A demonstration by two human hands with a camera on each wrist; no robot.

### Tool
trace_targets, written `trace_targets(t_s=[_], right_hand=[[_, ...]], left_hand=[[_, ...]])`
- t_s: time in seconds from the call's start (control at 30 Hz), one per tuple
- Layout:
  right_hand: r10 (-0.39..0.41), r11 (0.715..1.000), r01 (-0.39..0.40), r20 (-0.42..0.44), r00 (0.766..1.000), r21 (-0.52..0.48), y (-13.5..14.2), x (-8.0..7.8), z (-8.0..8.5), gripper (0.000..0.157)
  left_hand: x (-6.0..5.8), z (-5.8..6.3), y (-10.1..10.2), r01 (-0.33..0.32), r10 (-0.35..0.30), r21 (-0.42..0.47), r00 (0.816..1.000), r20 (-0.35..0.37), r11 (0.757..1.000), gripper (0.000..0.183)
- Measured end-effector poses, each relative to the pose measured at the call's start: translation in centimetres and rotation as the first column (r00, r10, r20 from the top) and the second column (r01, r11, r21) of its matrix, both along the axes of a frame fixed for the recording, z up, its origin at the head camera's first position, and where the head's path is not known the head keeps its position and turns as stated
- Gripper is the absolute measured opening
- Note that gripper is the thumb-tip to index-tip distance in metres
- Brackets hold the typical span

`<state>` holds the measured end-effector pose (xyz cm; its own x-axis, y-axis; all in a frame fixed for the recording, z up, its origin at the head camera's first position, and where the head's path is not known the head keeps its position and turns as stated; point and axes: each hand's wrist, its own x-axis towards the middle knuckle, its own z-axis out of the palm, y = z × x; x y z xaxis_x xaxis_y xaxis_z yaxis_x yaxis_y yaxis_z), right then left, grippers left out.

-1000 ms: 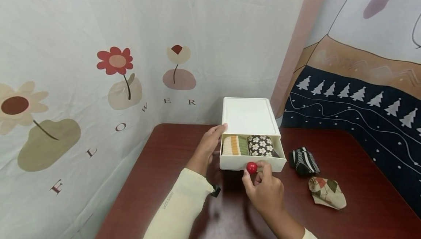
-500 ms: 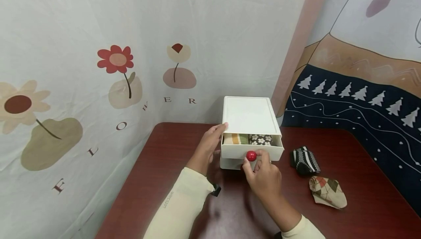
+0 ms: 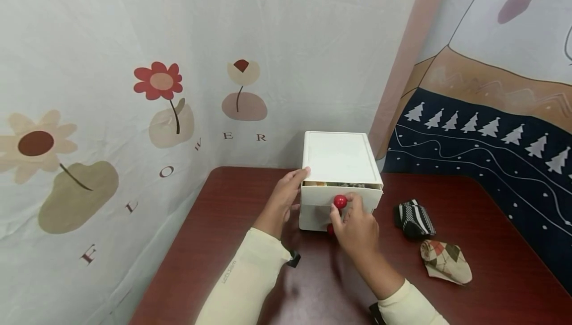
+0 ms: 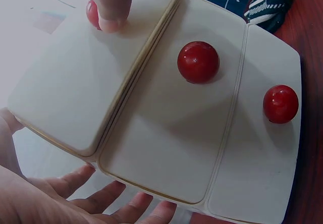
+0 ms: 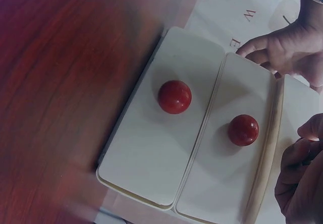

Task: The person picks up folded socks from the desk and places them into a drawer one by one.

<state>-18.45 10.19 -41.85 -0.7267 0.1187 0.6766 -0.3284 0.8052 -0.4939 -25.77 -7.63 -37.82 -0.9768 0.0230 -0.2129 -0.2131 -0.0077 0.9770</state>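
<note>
The left hand (image 3: 284, 193) is laid along the left side of the white three-drawer cabinet (image 3: 337, 153), its fingers extended rather than curled, so that the cabinet appears to be braced. The top drawer (image 3: 317, 196) is seen slightly ajar, patterned cloth (image 3: 353, 185) being glimpsed through the slit above its front. Its red knob (image 3: 340, 202) is pinched between thumb and index finger of the right hand (image 3: 357, 225). The step in hand is judged to be the sliding home of this drawer; a short, level push would be called for. Snagging of the cloth is possible, though none is seen. The middle knob (image 4: 198, 62) and bottom knob (image 4: 280, 104) are untouched. Around these, flower-printed white fabric (image 3: 201, 56) is hung behind the dark red table (image 3: 214, 225); right of the cabinet, apart from it, a black striped sock (image 3: 413, 219) and an argyle sock (image 3: 446, 261) are placed, beside the drawer's line of travel; beyond them, navy tree-printed fabric (image 3: 482, 158) is hung.
</note>
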Motion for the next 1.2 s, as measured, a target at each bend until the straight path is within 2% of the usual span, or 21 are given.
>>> trace_targets(t_s=[0.23, 0.47, 0.83, 1.2], right_hand=[[-0.011, 1.000, 0.010, 0.048, 0.999, 0.009, 0.1, -0.6, 0.3, 0.038], [-0.034, 0.999, 0.034, 0.051, 0.998, 0.006, 0.0, -0.9, 0.4, 0.035], [-0.034, 0.999, 0.033, 0.031, 0.999, 0.011, 0.1, -1.3, 0.6, 0.036], [-0.031, 1.000, 0.031, 0.046, 0.998, 0.002, 0.2, -1.4, 0.4, 0.036]], left_hand=[[0.1, 0.1, 0.1, -0.011, 0.011, 0.019, 1.000, 0.004, 1.000, 0.074], [0.1, 0.2, 0.2, -0.012, 0.011, 0.032, 1.000, 0.014, 0.999, 0.073], [0.0, 0.3, 0.3, -0.030, 0.029, 0.031, 0.999, 0.030, 0.999, 0.071], [-0.3, 0.1, 0.3, -0.023, 0.022, 0.050, 0.999, 0.030, 0.998, 0.072]])
